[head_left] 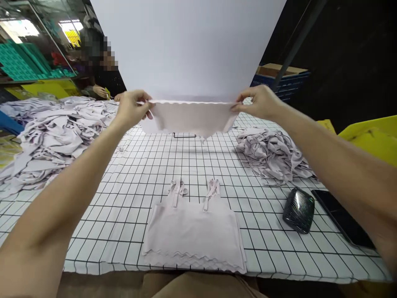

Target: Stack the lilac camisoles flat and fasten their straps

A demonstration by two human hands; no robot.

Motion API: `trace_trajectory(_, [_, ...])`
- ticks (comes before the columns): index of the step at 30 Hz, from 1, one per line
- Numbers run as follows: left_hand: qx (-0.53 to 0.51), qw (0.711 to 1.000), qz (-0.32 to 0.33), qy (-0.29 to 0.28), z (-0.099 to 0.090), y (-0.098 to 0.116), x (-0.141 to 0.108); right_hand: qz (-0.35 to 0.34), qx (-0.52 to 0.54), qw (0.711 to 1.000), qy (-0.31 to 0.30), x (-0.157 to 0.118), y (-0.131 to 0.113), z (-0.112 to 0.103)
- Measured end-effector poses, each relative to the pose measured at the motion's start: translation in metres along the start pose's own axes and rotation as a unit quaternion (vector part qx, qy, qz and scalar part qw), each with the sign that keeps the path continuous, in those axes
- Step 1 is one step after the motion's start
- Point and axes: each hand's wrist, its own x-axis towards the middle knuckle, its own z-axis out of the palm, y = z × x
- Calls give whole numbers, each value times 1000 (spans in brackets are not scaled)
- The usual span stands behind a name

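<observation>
A pale pinkish camisole top is stretched level above the table, its wavy-edged hem uppermost. My left hand pinches one corner of that edge between thumb and fingers. At the other corner, my right hand grips it the same way. The lower part of the garment hangs down and is partly hidden behind the near layer. Below, near the table's front edge, a neat stack of folded camisole tops lies flat with straps pointing away from me and scalloped hems toward me.
A large loose heap of matching garments covers the left side; a smaller pile lies right. A black shiny rounded object and a phone rest on the grid-patterned cloth. A white panel stands ahead. A co-worker is at far left.
</observation>
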Motion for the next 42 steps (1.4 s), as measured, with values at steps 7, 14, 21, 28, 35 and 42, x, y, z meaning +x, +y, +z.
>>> trace_trajectory(7, [3, 993, -81, -81, 27, -72, -149, 34, 63, 984, -162, -158, -9, 71])
trace_trajectory(14, [99, 988, -40, -116, 24, -76, -237, 30, 76, 992, -99, -240, -38, 81])
trace_trajectory(21, [85, 981, 13, -172, 27, -61, -317, -7, 63, 993, -96, -335, -74, 84])
trace_trajectory(28, [127, 970, 35, -206, 17, -68, -342, -36, 41, 989, -137, -366, -78, 91])
trace_trajectory(35, [315, 915, 117, -226, 83, -57, -337, -172, -81, 959, -210, -348, -111, 130])
trace_trajectory(42, [381, 903, 52, -190, 111, -67, -350, -74, -145, 965, -205, -378, -97, 127])
